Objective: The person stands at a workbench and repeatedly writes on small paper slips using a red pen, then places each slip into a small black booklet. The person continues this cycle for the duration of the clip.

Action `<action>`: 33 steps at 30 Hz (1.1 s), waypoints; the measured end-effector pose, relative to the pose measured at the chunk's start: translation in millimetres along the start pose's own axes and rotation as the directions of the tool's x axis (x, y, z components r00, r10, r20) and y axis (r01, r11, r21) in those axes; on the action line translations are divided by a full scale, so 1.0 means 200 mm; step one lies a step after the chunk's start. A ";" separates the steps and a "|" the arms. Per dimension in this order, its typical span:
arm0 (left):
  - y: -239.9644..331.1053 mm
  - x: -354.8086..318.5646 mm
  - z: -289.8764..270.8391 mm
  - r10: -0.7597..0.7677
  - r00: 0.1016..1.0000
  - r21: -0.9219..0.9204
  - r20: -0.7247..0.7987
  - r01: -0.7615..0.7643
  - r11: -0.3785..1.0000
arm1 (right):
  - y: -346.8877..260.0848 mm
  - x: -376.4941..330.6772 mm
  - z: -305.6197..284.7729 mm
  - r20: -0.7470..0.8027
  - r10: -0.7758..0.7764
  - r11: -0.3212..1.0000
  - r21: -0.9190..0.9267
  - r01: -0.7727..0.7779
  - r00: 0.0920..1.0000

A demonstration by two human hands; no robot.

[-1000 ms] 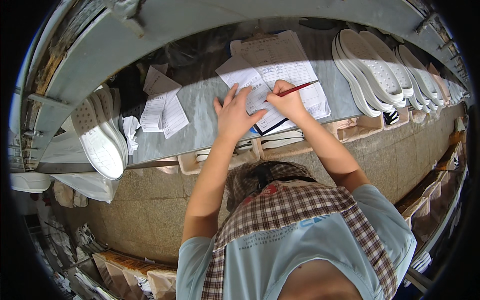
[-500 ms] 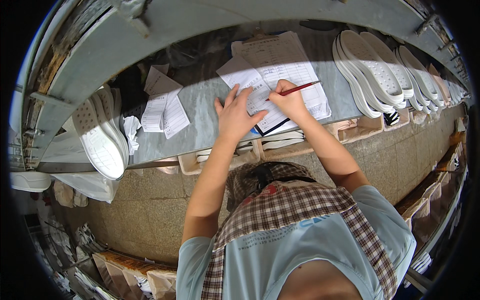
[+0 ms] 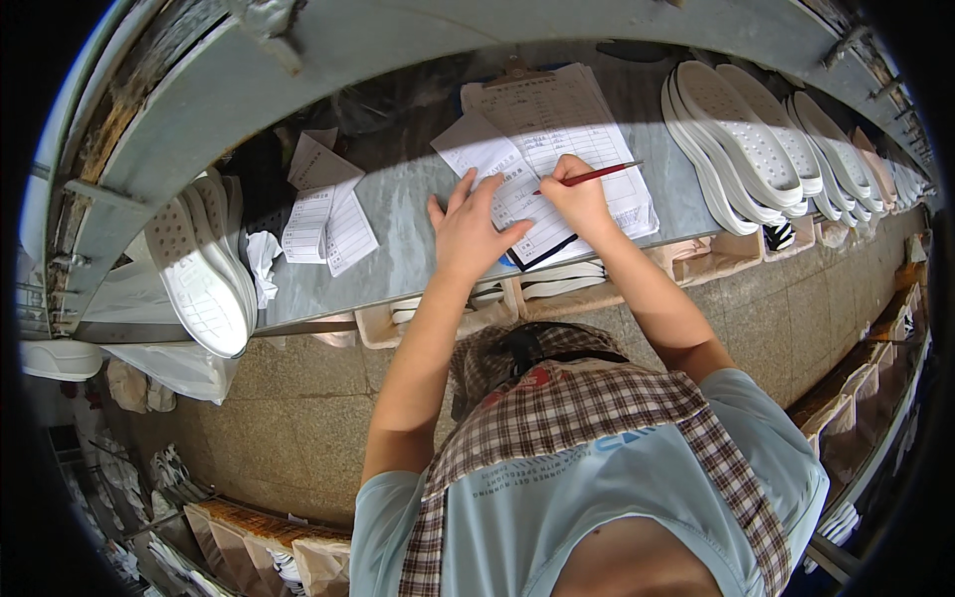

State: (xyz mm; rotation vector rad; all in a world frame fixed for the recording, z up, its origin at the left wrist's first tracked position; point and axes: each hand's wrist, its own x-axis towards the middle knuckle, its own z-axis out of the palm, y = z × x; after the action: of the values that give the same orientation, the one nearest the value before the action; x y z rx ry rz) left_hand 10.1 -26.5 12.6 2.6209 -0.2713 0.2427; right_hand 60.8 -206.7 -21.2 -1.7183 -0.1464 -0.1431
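Note:
My right hand (image 3: 577, 199) grips a slim red pen (image 3: 597, 173), its point on a small printed slip (image 3: 527, 212). Spread fingers of my left hand (image 3: 470, 227) lie flat on the slip's left side. Beneath the slip shows the edge of a dark pad (image 3: 545, 255). Behind my hands lies a clipboard with a metal clip (image 3: 514, 72), carrying a stack of ruled forms (image 3: 557, 114). Another white slip (image 3: 473, 142) overlaps the forms at their left.
Several printed slips (image 3: 328, 214) and a crumpled white paper (image 3: 262, 261) lie on the grey marbled table (image 3: 398, 214). White shoe soles (image 3: 199, 269) stand at left; more soles (image 3: 741, 129) line the right. Bins (image 3: 477, 310) with soles sit under the table edge.
My right hand and the pen have shifted very slightly to the right along the slip. My left hand stays in place.

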 end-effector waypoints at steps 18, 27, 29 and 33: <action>0.00 0.00 0.00 0.011 1.000 0.003 -0.002 -0.011 1.000 | -0.02 0.00 -0.05 0.004 -0.002 0.999 -0.036 0.002 1.000; 0.01 0.01 -0.01 -0.006 1.000 -0.025 0.017 0.006 1.000 | -0.03 -0.01 -0.05 0.069 0.001 1.000 -0.012 0.000 0.998; 0.01 0.01 -0.01 -0.011 1.000 -0.011 0.020 0.011 1.000 | -0.03 -0.01 -0.05 0.053 -0.028 0.998 -0.057 0.031 0.998; 0.01 0.01 -0.01 -0.016 0.999 0.018 0.037 0.015 1.000 | -0.04 -0.01 -0.04 0.007 -0.044 0.997 -0.061 0.044 0.999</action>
State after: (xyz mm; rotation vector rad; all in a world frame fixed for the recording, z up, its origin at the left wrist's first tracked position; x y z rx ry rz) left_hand 10.7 -27.2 15.3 2.6460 -0.2623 0.1927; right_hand 56.5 -213.5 -12.0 -1.7770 -0.1859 -0.1767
